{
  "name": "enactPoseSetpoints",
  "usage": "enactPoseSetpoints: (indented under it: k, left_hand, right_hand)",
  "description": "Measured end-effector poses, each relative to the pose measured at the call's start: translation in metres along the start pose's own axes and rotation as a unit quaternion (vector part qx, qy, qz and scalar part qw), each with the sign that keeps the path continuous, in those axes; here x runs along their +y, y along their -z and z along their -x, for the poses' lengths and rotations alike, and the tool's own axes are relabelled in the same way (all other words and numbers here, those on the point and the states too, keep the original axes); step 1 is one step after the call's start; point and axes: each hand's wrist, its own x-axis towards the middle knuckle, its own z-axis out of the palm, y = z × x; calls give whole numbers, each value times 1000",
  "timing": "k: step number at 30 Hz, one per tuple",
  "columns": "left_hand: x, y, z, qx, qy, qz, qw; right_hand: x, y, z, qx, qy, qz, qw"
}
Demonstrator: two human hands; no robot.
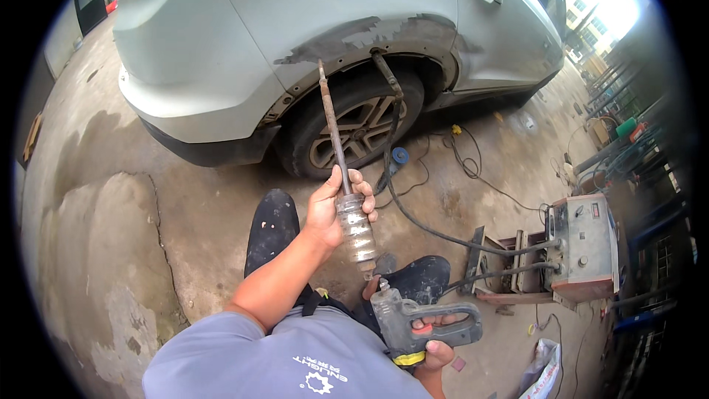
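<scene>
My left hand [336, 210] is closed round a slide hammer [356, 233], at the top of its ribbed metal weight. The hammer's long, rusty rod reaches up to the car's wheel arch [347, 48], where its tip meets or nearly meets the sanded grey patch. My right hand [436, 351] grips a grey pistol-shaped welding gun [421, 323] with a red trigger, fingers through its handle loop. The gun's nozzle points up, close to the hammer's lower end; whether they touch I cannot tell. A metal clamp [385, 74] with a thick black cable is fixed on the arch edge.
A silver car [199, 37] stands ahead, above its rear wheel [358, 129]. Thick cables run right to a boxy welding machine [587, 244]. On the concrete lie a blue-ended power tool [399, 159] and a thin black cord [473, 166]. A white bag [544, 366] sits at lower right.
</scene>
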Motion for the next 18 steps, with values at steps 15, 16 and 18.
enactPoseSetpoints:
  k: [15,16,18]
  left_hand:
    - [7,4,-10,188,-6,-244,951]
    - [7,4,-10,183,-4,-239,953]
    - [8,4,-11,181,-2,-233,956]
  right_hand:
    - [0,-6,-5,-26,-40,-7,999]
    - [-1,-7,-5,-23,-45,-1,999]
    - [-2,-9,-6,-19,-54,12,998]
